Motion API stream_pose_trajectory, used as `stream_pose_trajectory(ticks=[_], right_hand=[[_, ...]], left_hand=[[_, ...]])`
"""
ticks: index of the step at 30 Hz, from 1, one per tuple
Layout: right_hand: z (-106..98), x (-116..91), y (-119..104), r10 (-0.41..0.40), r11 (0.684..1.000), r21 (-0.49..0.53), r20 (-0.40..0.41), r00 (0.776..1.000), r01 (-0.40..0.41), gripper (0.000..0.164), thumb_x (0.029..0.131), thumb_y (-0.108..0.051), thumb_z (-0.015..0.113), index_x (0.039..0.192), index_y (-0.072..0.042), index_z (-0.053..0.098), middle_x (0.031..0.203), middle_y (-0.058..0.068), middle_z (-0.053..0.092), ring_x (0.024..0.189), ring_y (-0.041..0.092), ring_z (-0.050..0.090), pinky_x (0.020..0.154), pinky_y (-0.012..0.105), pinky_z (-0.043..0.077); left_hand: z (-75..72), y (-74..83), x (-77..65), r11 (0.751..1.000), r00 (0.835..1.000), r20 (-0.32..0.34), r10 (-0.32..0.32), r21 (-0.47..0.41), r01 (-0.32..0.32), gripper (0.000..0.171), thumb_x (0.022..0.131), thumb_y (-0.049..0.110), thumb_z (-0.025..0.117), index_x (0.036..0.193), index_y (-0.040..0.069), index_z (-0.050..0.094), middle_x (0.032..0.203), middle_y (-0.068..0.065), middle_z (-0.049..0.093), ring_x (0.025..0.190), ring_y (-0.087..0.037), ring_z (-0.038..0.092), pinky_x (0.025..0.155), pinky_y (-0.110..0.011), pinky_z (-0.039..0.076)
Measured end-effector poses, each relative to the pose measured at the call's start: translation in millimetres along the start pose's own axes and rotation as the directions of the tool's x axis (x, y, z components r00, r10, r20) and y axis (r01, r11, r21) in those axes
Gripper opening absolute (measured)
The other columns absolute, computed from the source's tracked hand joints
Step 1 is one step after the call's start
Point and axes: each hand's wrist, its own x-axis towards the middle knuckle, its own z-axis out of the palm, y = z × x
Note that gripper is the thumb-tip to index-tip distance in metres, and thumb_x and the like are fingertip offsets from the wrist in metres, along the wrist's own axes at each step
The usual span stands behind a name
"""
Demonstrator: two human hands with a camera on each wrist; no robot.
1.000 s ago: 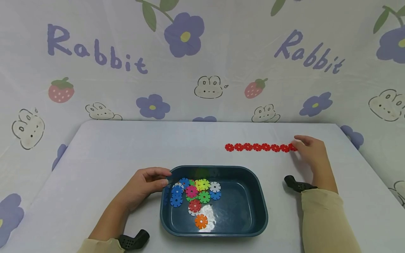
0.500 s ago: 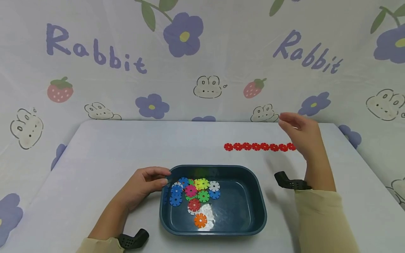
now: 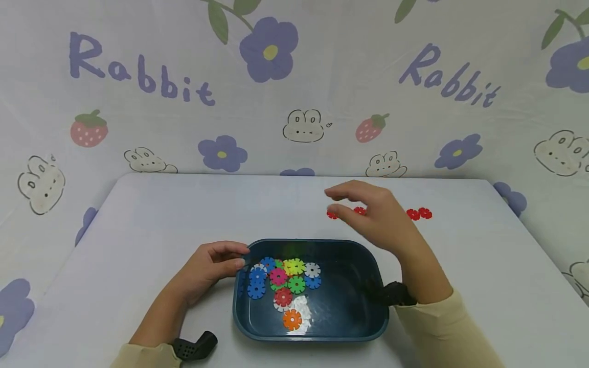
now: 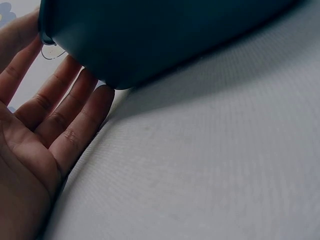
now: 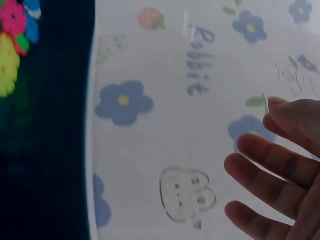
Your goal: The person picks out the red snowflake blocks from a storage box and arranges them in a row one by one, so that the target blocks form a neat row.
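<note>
My left hand touches the left end of a dark teal tray, its fingers fairly straight against the outer wall in the left wrist view. My right hand hovers beyond the tray's back right corner, fingers apart and gently bent, holding nothing; the right wrist view shows those separated fingers too. Behind it runs a row of red notched discs on the table. The hand hides the row's middle, leaving discs visible at both ends.
Several notched discs in blue, pink, yellow, green, white and orange lie in the tray's left half, with one red disc among them. A printed cloth hangs behind the white table.
My right hand has risen off the row's right end and swung left and nearer, over the row's middle. The left hand and the tray have stayed put.
</note>
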Motion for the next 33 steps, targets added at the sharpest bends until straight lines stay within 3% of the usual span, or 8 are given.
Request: stream_pose_trajectory(ticks=[5,9,14,19,23,29,33], right_hand=[[19.6,2.8,-16.1,-0.091,0.995,0.048,0.098,0.991,0.086,0.033,0.088,-0.018,0.074,0.12,-0.011,0.069,0.115,0.002,0.071,0.109,0.017,0.066,0.091,0.039,0.056],[34.1,4.3,-25.5,-0.122,0.989,0.102,0.165,0.979,0.106,0.032,0.089,-0.018,0.073,0.12,-0.012,0.07,0.114,-0.001,0.072,0.107,0.012,0.066,0.091,0.036,0.056],[45.6,4.4,-33.5,-0.124,0.986,0.144,0.301,0.946,0.084,0.032,0.09,-0.023,0.072,0.12,-0.013,0.07,0.115,-0.002,0.071,0.108,0.011,0.066,0.091,0.033,0.055],[50.4,4.0,-34.3,-0.077,0.985,0.175,0.437,0.896,-0.001,0.034,0.09,-0.026,0.072,0.122,-0.015,0.069,0.116,-0.003,0.07,0.109,0.011,0.065,0.091,0.033,0.055],[59.2,4.6,-31.7,-0.081,0.977,0.208,0.55,0.831,-0.043,0.036,0.088,-0.025,0.074,0.123,-0.017,0.069,0.114,-0.002,0.071,0.103,0.011,0.066,0.087,0.029,0.056],[83.1,5.8,-26.2,-0.104,0.977,0.204,0.712,0.694,-0.062,0.04,0.085,-0.025,0.078,0.123,-0.016,0.069,0.105,-0.002,0.069,0.089,0.007,0.063,0.076,0.021,0.055],[96.7,3.9,-22.9,-0.09,0.982,0.173,0.767,0.635,-0.069,0.039,0.083,-0.026,0.079,0.12,-0.018,0.07,0.1,-0.006,0.067,0.082,0.003,0.059,0.072,0.018,0.053]], left_hand=[[-1.0,0.0,-0.4,1.0,1.0,0.003,0.002,-0.004,-0.002,0.032,0.092,0.018,0.07,0.119,0.001,0.065,0.12,-0.007,0.066,0.103,-0.02,0.067,0.085,-0.034,0.058],[-2.3,-0.2,-0.6,1.0,1.0,0.007,0.004,-0.013,-0.003,0.032,0.092,0.018,0.069,0.118,0.002,0.066,0.12,-0.006,0.066,0.104,-0.02,0.067,0.085,-0.033,0.058],[-3.3,-0.6,-0.2,1.0,1.0,0.017,0.017,-0.027,-0.016,0.029,0.092,0.016,0.068,0.118,0.002,0.066,0.119,-0.005,0.067,0.104,-0.02,0.067,0.085,-0.034,0.058],[-2.8,-0.4,1.0,0.999,0.999,0.031,0.023,-0.04,-0.022,0.031,0.093,0.015,0.068,0.12,-0.001,0.064,0.121,-0.007,0.066,0.103,-0.02,0.067,0.085,-0.034,0.058],[-1.5,-0.2,1.6,0.999,0.999,0.033,0.025,-0.04,-0.024,0.033,0.093,0.015,0.068,0.12,-0.002,0.063,0.121,-0.006,0.065,0.102,-0.018,0.067,0.084,-0.034,0.058],[-2.2,-0.1,1.0,0.999,0.999,0.029,0.027,-0.037,-0.026,0.033,0.093,0.014,0.068,0.121,-0.004,0.063,0.116,-0.001,0.067,0.1,-0.016,0.067,0.084,-0.034,0.058],[-2.3,0.0,0.6,0.999,0.999,0.027,0.028,-0.036,-0.027,0.033,0.093,0.014,0.068,0.12,-0.004,0.062,0.115,-0.001,0.067,0.099,-0.016,0.067,0.083,-0.033,0.058]])
